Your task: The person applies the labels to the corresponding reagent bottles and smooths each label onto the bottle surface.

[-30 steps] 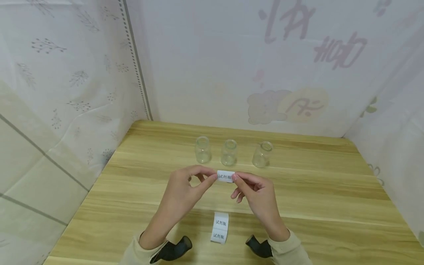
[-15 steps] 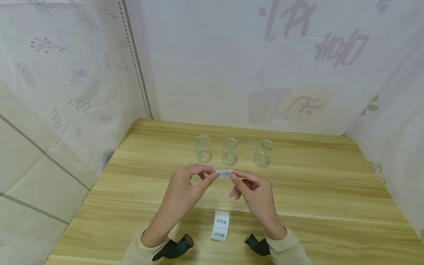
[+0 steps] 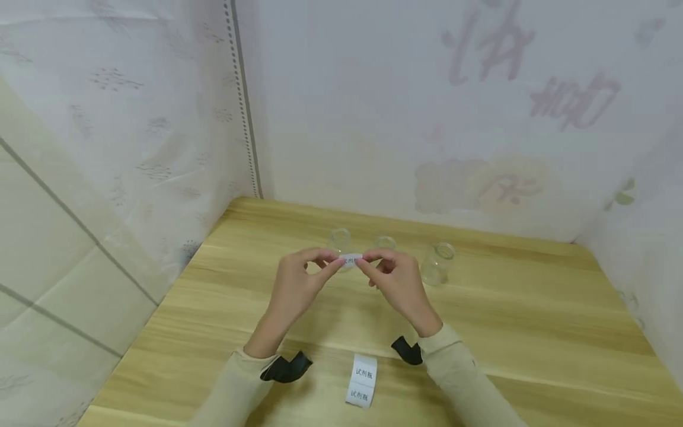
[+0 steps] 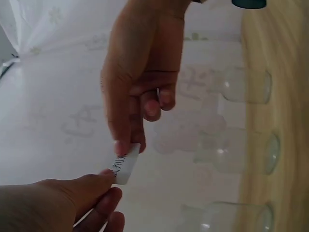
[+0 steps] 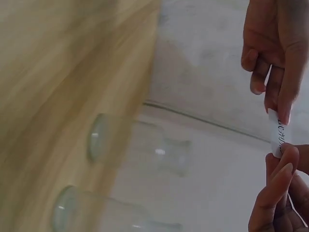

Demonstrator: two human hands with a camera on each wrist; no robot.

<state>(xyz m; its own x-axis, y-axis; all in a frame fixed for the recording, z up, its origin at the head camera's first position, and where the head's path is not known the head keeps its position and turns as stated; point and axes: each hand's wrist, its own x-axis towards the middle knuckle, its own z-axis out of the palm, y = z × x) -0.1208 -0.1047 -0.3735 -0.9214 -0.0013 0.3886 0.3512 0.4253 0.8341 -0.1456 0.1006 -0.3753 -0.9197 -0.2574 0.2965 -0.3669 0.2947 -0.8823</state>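
A small white label [image 3: 350,260] with black printed characters is held taut between both hands, up in front of the jars. My left hand [image 3: 299,281] pinches its left end between thumb and index finger. The right hand [image 3: 397,284] pinches the other end the same way. In the left wrist view the label [image 4: 126,166] spans the gap between the two hands' fingertips. Beyond the hands stand three clear glass jars: the left jar [image 3: 340,237] and the middle jar [image 3: 385,242] are partly hidden by the hands, while the right jar [image 3: 439,264] shows fully.
A strip of two more printed labels [image 3: 363,379] lies on the wooden table [image 3: 533,332] near the front, between the forearms. Black curved pieces [image 3: 288,367] sit at both sleeve cuffs. Patterned cloth [image 3: 341,118] rises behind the table and along both sides.
Both hands have moved forward and a little left with the label, now overlapping the left and middle jars. The head view has shifted slightly. Jars and label strip stay on the table.
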